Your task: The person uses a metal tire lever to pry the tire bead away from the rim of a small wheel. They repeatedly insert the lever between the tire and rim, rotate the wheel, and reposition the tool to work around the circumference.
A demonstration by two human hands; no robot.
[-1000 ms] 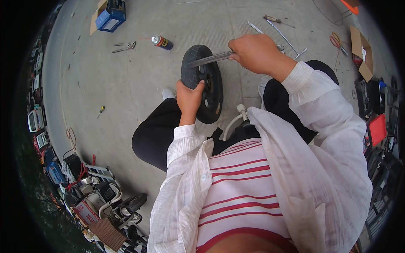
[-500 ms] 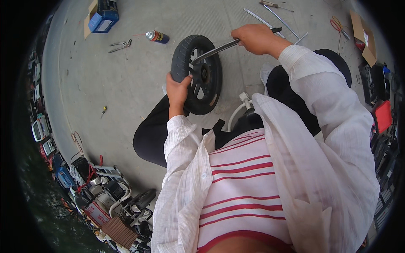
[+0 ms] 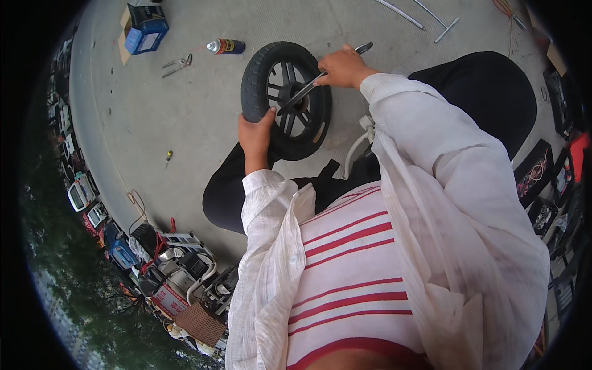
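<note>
1. Grey concrete ground [image 3: 185, 117] spreads out in front of me, with parked vehicles [image 3: 80, 192] lined up along its far left side.
2. Coming rightward, I see a blue box [image 3: 146, 31], a small screwdriver [image 3: 168, 159] lying by itself and a pair of pliers [image 3: 177, 65], handles apart. Just beyond them a spray can [image 3: 226, 47] lies near the wheel.
3. My wheel [image 3: 287, 91] is propped at a tilt in front of my left knee [image 3: 229, 194], loose from any vehicle. Its tyre [image 3: 254, 80] runs all the way round, and I see no part of it lifted away. I judge the work with the bar to be under way and unfinished; how much is left I cannot tell.
4. My left hand [image 3: 254, 129] grips the tyre at its lower left, fingers closed on the tread, thumb over the sidewall.
5. From beside that thumb, a metal bar [image 3: 302, 94] slants up across the wheel's face; whether its tip presses on anything I cannot tell.
6. My right hand [image 3: 342, 68] has its fingers wrapped round the bar, at the wheel's upper right edge, with the curved end sticking out past them.
7. Farther right lie a metal rod [image 3: 401, 13] and a T-shaped tool [image 3: 445, 31], both out of my grasp.
</note>
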